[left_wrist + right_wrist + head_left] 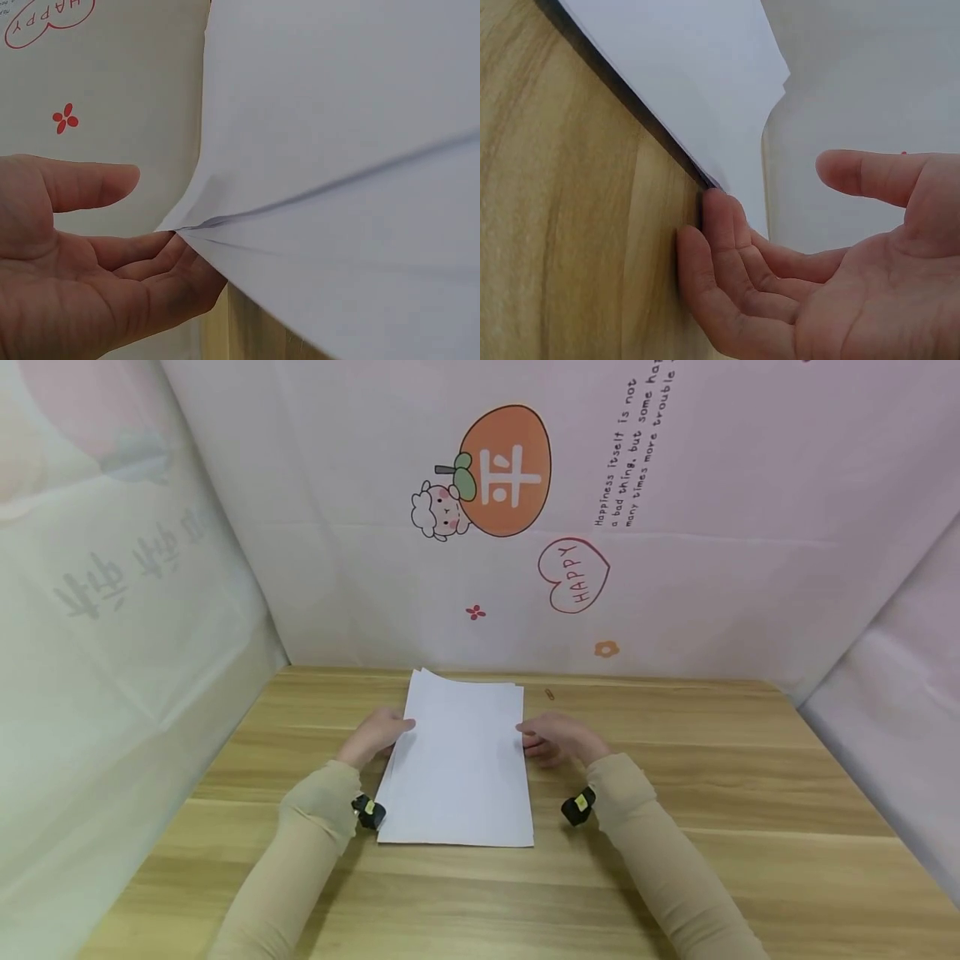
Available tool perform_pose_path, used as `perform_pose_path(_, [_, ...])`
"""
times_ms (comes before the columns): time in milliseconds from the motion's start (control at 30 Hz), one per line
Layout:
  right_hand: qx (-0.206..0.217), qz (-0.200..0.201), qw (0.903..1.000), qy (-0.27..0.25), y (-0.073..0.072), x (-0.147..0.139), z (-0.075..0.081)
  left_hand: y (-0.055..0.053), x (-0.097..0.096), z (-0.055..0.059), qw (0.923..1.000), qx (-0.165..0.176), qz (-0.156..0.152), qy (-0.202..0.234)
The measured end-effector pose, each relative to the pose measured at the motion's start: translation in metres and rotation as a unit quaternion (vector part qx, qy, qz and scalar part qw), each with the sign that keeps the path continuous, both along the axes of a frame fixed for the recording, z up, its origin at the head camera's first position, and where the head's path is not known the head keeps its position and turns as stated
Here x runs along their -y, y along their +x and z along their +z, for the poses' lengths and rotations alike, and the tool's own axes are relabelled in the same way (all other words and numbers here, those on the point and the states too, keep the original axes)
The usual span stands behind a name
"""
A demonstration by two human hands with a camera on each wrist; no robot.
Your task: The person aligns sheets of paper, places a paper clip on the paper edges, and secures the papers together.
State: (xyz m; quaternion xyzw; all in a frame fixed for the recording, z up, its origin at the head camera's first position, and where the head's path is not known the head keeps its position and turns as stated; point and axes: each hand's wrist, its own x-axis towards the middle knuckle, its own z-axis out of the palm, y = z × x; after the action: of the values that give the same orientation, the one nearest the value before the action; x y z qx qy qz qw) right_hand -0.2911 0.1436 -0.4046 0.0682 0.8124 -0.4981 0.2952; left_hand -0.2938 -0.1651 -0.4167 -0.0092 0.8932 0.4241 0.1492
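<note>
A small stack of white paper sheets [461, 768] lies on the wooden table between the two hands, its layers slightly out of line at the top and left edges. My left hand [378, 731] is at the left edge. In the left wrist view, its fingers [161, 259] reach under the lifted sheets while the thumb stands apart above. At the right edge is my right hand [558, 737]. Its fingertips [718, 206] touch the stack's edge close to the table in the right wrist view, the thumb held away from the paper.
A small paper clip [550, 695] lies on the wooden table [712, 777] beyond the right hand. Printed white cloth [360, 568] hangs at the back and both sides. Black wrist cameras [578, 807] sit below the sleeves' cuffs.
</note>
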Motion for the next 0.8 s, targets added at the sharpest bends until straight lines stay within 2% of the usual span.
perform_pose_path(267, [0.018,-0.016,0.9996,-0.016,-0.0027,-0.0006,-0.0010,-0.0004,0.0009,-0.0004,0.9999,-0.006,-0.009,-0.003])
perform_pose_path(533, [0.039,-0.016,0.9971,-0.063,-0.0069,-0.0069,-0.0048,0.0015,0.0011,0.0027,0.9999,-0.012,-0.010,-0.001])
perform_pose_path(800, [0.050,-0.017,0.9937,-0.099,-0.0054,-0.0071,-0.0064,0.0041,0.0031,-0.0024,0.9997,-0.018,-0.014,0.010])
